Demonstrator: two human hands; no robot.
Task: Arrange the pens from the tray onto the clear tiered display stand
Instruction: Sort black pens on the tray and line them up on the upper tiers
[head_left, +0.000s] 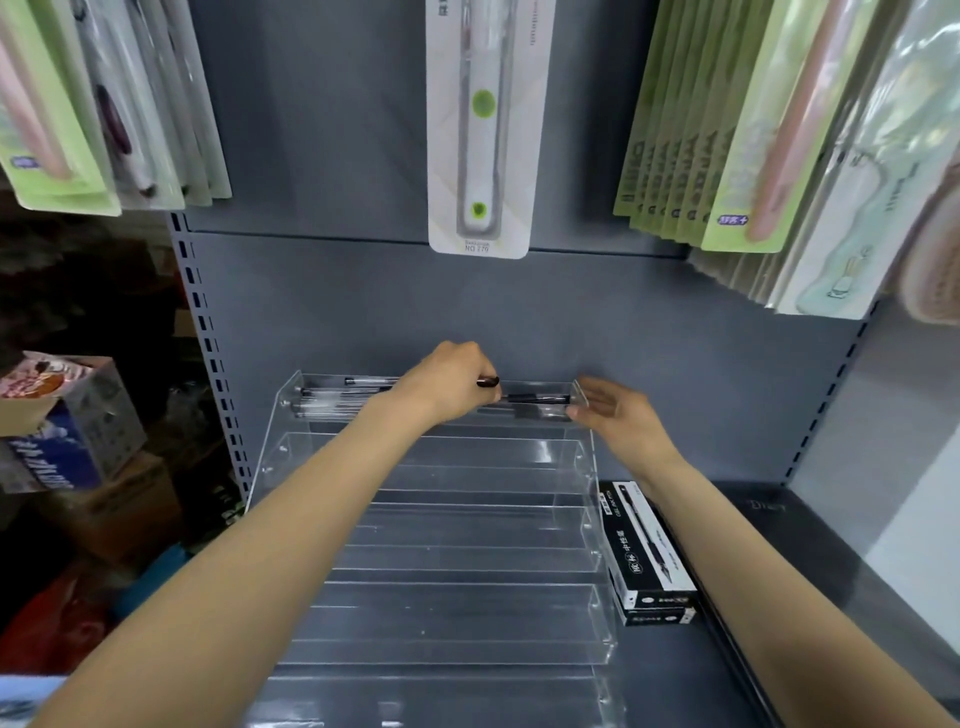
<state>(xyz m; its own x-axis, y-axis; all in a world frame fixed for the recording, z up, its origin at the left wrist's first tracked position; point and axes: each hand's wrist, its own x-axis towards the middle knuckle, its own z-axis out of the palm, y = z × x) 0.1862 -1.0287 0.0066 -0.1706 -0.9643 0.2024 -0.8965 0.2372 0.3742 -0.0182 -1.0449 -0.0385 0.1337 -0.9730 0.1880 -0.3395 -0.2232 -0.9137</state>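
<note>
Pens (332, 397) already lying lengthwise in top tier of clear tiered display stand (457, 525), stacked at left end, tips pointing sideways so barrels sit parallel to the front lip. One more pen (535, 399) at right end of same tier, black grip section visible, lying flat or nearly so.

Left hand (449, 382) over middle of top tier, fingers curled round a dark pen end (488, 382) poking out past the knuckles; looks like a small bundle held, count not readable. Grip from above probably to lower pens straight into the trough without tipping the stack.

Right hand (615, 410) at right end wall of stand, fingers fairly straight and loosely spread, tips touching the acrylic near the lone pen's end. Nothing held. Likely squaring the pen against the end wall or steadying the stand while left hand unloads.

Lower tiers all bare, so task judged early: only top row started. Filling back to front makes sense, avoids reaching over loaded rows.

Source tray not identifiable in view. Two black pen boxes (649, 561) stacked just right of stand on grey shelf (779, 597). Hanging blister packs (480, 124) on back panel above, more packs on either side. Cardboard boxes (67, 415) off to left, outside the shelf unit.
</note>
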